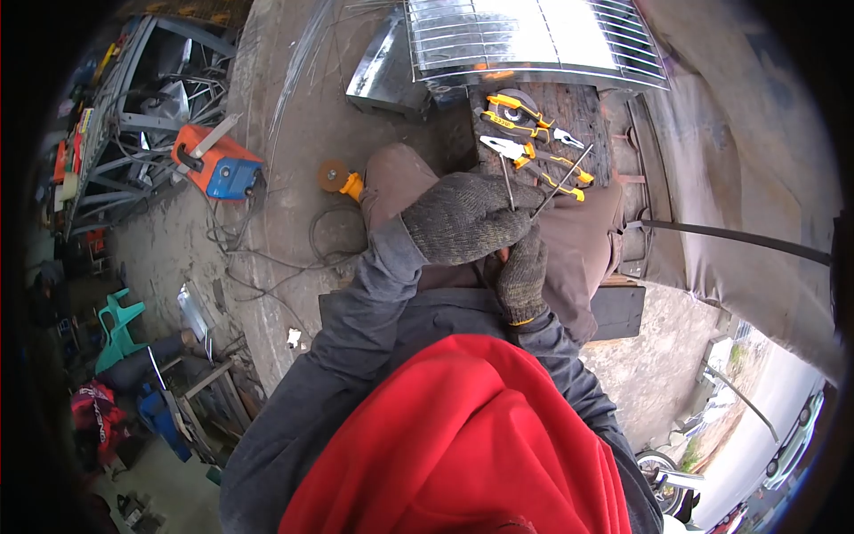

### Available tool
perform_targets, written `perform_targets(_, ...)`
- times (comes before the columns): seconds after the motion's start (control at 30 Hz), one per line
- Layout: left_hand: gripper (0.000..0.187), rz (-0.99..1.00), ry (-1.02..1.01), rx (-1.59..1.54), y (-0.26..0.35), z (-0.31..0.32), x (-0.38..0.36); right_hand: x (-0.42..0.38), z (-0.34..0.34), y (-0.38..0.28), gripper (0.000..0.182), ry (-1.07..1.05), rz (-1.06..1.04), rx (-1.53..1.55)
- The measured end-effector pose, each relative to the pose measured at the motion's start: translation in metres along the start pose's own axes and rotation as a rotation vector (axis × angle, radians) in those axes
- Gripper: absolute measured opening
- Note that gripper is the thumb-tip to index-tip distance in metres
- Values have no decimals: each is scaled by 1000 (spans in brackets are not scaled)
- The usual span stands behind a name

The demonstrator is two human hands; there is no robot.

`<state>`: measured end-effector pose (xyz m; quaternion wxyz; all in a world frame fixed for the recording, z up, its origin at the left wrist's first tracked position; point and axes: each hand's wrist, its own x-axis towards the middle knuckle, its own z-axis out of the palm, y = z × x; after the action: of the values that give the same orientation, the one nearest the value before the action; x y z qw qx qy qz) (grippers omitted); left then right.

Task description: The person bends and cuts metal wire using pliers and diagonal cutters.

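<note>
My left hand [464, 218], in a dark knitted glove, is closed over the lower ends of two thin metal rods. One short rod [509, 185] points nearly straight away from me, while a longer rod [564, 181] slants off to the right. Whether they join inside the gloves is hidden. Just below and touching it, my right hand [521, 278], gloved alike, is closed at the same spot, its grip partly covered. Beyond the hands, two pairs of yellow-handled pliers [520, 116] [538, 162] lie on a dark wooden block [578, 111], beside a round disc [511, 105].
A wire grille [427, 58] over shiny sheet metal stands at the far end. An angle grinder [342, 178] lies by my left knee, its cable [311, 245] looping across the floor. Further left are an orange-blue welding machine [218, 160] and a metal frame [124, 116]. Cloth sheeting [729, 196] hangs right.
</note>
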<state>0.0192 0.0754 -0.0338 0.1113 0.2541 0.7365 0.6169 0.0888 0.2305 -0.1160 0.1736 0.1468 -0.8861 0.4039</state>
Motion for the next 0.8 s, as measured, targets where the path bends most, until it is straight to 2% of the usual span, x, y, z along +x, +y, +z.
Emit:
perform_targets(0.03,30,10,-41,135,6,-3,1,2,0,-2,39,-13,125,134)
perform_targets(0.07,26,18,-83,272,9,-5,1,4,-1,-4,24,-26,250,269)
perform_targets(0.1,26,15,-79,274,2,-8,-1,12,-11,-3,24,-29,248,272)
perform_targets(0.17,26,203,-65,547,-20,-14,-2,34,-42,5,46,-613,1131,1244)
perform_targets(0.2,26,203,-64,547,-22,-17,-3,37,-41,-1,46,-614,1130,1244)
perform_targets(0.27,30,309,86,759,-26,-21,-8,37,-36,-14,63,-367,1193,1355)
perform_targets(0.3,34,287,141,759,-52,-21,-16,36,-41,-12,60,-400,1220,1365)
perform_targets(0.33,34,286,141,759,-52,-24,-16,38,-45,-17,60,-401,1222,1365)
perform_targets(0.4,36,280,130,501,-49,-27,-15,42,-54,-25,58,-367,1389,1487)
perform_targets(0.43,36,278,133,500,-47,-27,-15,41,-54,-24,58,-370,1390,1484)
perform_targets(0.5,34,138,42,327,-44,-24,-15,39,-54,-23,55,-471,1358,1649)
perform_targets(0.53,34,136,45,327,-45,-23,-15,39,-54,-24,55,-475,1360,1647)
perform_targets(0.6,33,39,-83,285,-46,-18,-12,40,-54,-28,51,-511,1186,1356)
perform_targets(0.63,32,-93,-30,128,-42,-12,-13,37,-51,-25,51,-512,1186,1356)
perform_targets(0.73,32,-82,-32,103,-56,1,-17,29,-45,-14,46,-429,1179,1347)
perform_targets(0.8,31,-25,-32,56,-64,10,-21,29,-42,-17,43,-285,1226,1401)
